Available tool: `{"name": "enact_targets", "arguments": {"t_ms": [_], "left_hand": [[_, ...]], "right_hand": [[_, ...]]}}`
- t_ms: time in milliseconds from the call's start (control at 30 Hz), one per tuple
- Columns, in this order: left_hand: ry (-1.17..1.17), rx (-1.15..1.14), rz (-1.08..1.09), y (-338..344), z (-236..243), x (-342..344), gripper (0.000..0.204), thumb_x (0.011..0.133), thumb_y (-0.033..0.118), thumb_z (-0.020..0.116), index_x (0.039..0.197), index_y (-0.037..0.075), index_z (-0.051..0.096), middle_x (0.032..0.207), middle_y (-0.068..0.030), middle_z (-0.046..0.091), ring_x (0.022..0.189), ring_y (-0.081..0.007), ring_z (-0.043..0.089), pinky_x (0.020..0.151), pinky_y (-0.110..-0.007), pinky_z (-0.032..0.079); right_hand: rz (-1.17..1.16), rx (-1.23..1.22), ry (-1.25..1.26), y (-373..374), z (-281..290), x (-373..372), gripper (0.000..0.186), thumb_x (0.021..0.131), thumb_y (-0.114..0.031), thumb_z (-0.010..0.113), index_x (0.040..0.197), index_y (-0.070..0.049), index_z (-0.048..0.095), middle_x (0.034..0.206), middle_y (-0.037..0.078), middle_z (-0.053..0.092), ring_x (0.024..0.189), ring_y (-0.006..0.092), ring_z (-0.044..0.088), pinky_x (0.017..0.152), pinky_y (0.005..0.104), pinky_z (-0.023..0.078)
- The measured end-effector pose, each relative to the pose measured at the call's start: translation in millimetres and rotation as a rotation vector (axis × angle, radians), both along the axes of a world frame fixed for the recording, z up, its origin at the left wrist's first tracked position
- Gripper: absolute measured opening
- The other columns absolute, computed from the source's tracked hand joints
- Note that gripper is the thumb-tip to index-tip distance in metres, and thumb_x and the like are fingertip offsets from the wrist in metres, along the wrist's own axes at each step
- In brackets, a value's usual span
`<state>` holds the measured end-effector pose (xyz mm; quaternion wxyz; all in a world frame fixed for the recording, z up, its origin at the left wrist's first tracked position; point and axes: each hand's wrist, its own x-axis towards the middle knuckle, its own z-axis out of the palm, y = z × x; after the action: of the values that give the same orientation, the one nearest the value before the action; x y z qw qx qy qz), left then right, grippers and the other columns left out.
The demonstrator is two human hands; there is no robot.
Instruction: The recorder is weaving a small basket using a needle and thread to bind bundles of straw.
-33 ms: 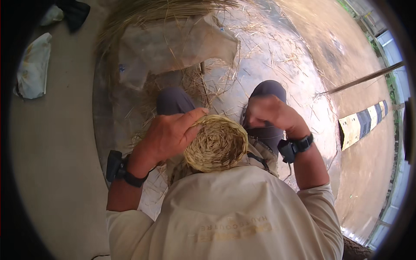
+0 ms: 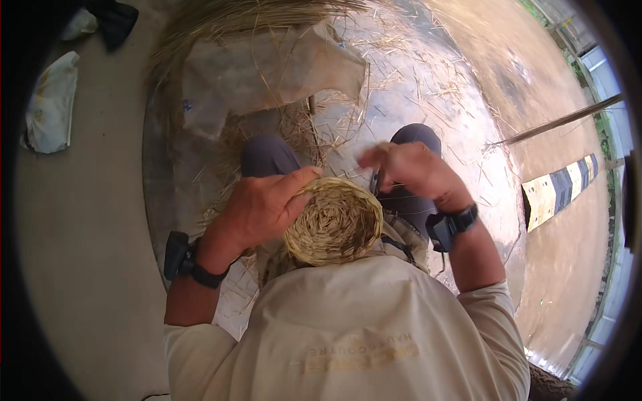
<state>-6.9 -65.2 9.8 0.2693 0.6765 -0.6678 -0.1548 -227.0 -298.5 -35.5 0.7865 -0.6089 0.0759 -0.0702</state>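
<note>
A small round basket [image 2: 334,224] woven from yellowish straw rests in my lap, its hollow facing up. My left hand [image 2: 257,207] is closed on its left rim, thumb and fingers pinching the edge. Off the basket's upper right side, my right hand [image 2: 411,170] hangs in the air over my right knee, apart from the rim. Motion smears its fingers, so whether they hold a strand cannot be made out.
Beyond my knees lies a pale sack [image 2: 267,70], with a bundle of long dry straw [image 2: 221,30] behind it. Loose straw bits litter the mat [image 2: 401,80]. White bags [image 2: 52,103] lie on the far-left floor. To the right are a long pole [image 2: 562,119] and a black-and-yellow striped block [image 2: 558,190].
My right hand has shifted a little to the left, toward the basket's rim. The left hand and the basket have stayed where they were.
</note>
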Motion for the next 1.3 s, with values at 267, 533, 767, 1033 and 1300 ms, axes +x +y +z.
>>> {"name": "enact_targets", "arguments": {"t_ms": [267, 533, 767, 1033, 1300], "left_hand": [[0.004, -0.04, -0.012, -1.7, -4.6, -2.7, 0.035, 0.091, 0.011, 0.074, 0.125, 0.009, 0.07, 0.102, -0.0168, 0.076, 0.085, -0.0358, 0.075, 0.071, -0.042, 0.062], [-0.098, -0.017, -0.042, 6.7, -2.5, 3.2, 0.038, 0.094, 0.016, 0.071, 0.129, 0.004, 0.066, 0.101, -0.0179, 0.075, 0.081, -0.0364, 0.074, 0.067, -0.043, 0.06], [-0.077, 0.038, 0.004, 15.7, -12.5, 4.2, 0.029, 0.097, 0.015, 0.067, 0.121, 0.0, 0.065, 0.099, -0.0197, 0.074, 0.081, -0.0385, 0.073, 0.066, -0.045, 0.059], [0.018, -0.025, 0.114, 22.1, -32.3, -10.7, 0.028, 0.096, 0.01, 0.065, 0.121, -0.001, 0.064, 0.1, -0.0226, 0.073, 0.083, -0.0416, 0.073, 0.069, -0.047, 0.059], [-0.092, -0.098, 0.027, 10.5, -29.1, -8.6, 0.033, 0.096, 0.012, 0.065, 0.127, 0.001, 0.059, 0.092, -0.022, 0.072, 0.079, -0.0408, 0.072, 0.066, -0.047, 0.059]], "right_hand": [[-0.137, 0.497, 0.037, -2.1, 17.3, 63.6, 0.03, 0.109, -0.031, 0.058, 0.102, -0.004, 0.069, 0.082, 0.005, 0.069, 0.073, 0.0181, 0.063, 0.061, 0.0342, 0.048], [0.017, -0.76, 0.16, 40.8, 22.5, 24.0, 0.032, 0.099, -0.031, 0.072, 0.093, 0.001, 0.072, 0.069, 0.019, 0.061, 0.06, 0.0312, 0.058, 0.061, 0.0406, 0.049], [-0.013, -0.807, 0.074, 41.8, 35.4, 23.3, 0.022, 0.094, -0.021, 0.076, 0.099, 0.0, 0.075, 0.072, 0.019, 0.064, 0.058, 0.028, 0.058, 0.059, 0.0381, 0.049], [-0.15, -0.595, 0.016, 28.6, 12.6, 18.2, 0.019, 0.093, -0.018, 0.076, 0.094, 0.001, 0.075, 0.066, 0.01, 0.064, 0.058, 0.0194, 0.059, 0.063, 0.0335, 0.051], [-0.019, -0.51, -0.603, 74.3, 53.4, 98.7, 0.021, 0.093, -0.013, 0.067, 0.111, -0.002, 0.064, 0.086, 0.008, 0.065, 0.076, 0.0242, 0.064, 0.08, 0.0388, 0.057]]}}
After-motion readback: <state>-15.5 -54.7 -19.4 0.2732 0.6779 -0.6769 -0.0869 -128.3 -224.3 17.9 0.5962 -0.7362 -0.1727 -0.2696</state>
